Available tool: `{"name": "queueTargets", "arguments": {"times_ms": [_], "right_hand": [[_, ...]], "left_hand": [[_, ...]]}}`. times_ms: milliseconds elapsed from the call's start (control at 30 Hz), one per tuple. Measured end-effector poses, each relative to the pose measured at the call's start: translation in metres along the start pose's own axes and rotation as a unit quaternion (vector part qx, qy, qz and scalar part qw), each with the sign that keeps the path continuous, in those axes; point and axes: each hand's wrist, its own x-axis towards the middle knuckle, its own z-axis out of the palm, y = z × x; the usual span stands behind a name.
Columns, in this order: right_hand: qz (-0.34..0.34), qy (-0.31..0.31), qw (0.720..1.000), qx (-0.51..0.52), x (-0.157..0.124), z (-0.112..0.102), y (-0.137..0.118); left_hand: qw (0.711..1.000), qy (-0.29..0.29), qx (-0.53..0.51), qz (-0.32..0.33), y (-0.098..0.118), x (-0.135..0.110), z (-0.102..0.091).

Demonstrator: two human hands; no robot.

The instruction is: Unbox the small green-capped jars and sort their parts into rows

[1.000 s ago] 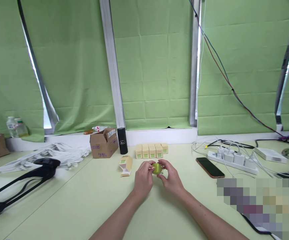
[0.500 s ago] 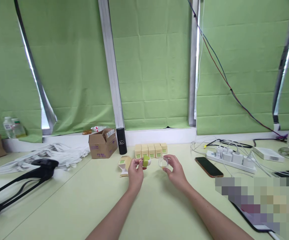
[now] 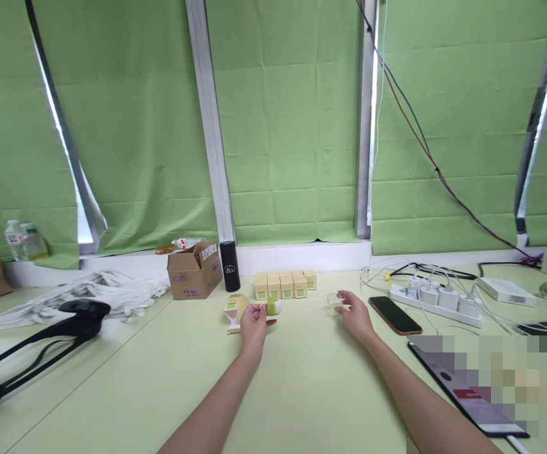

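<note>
My left hand (image 3: 253, 326) is closed on a small green and white object (image 3: 273, 306), whose exact kind I cannot make out. My right hand (image 3: 356, 315) pinches a small clear plastic cover (image 3: 334, 299) by its right side, just over the table. An opened small carton (image 3: 234, 309) with a green label lies beside my left hand, its flap spread toward me. Beyond both hands, several small cream cartons (image 3: 287, 287) with green labels stand side by side in a row.
Behind stand a brown cardboard box (image 3: 191, 277) and a black cylinder (image 3: 229, 267). To the right lie a phone (image 3: 395, 315), a power strip (image 3: 437, 304) with cables and a tablet (image 3: 448, 378). White straps (image 3: 89, 296) and a black frame-like item (image 3: 72, 321) occupy the left.
My right hand has moved right with the clear cover, away from my left hand. My left hand has shifted slightly left, still holding the green and white object.
</note>
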Motion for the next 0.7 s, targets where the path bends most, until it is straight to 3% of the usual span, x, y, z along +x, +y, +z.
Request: {"name": "queueTargets", "arguments": {"times_ms": [300,533,700], "right_hand": [[0.019,-0.008,0.996,-0.087,-0.001,0.003,0.021],[0.012,-0.012,0.993,-0.12,-0.003,0.001,0.018],[-0.002,0.023,0.992,-0.125,-0.006,-0.003,0.005]], "left_hand": [[0.999,-0.006,-0.014,-0.038,-0.003,0.001,0.0],[0.997,-0.017,-0.028,-0.076,-0.002,0.0,0.0],[0.994,-0.029,-0.04,-0.101,0.002,-0.002,0.001]]}}
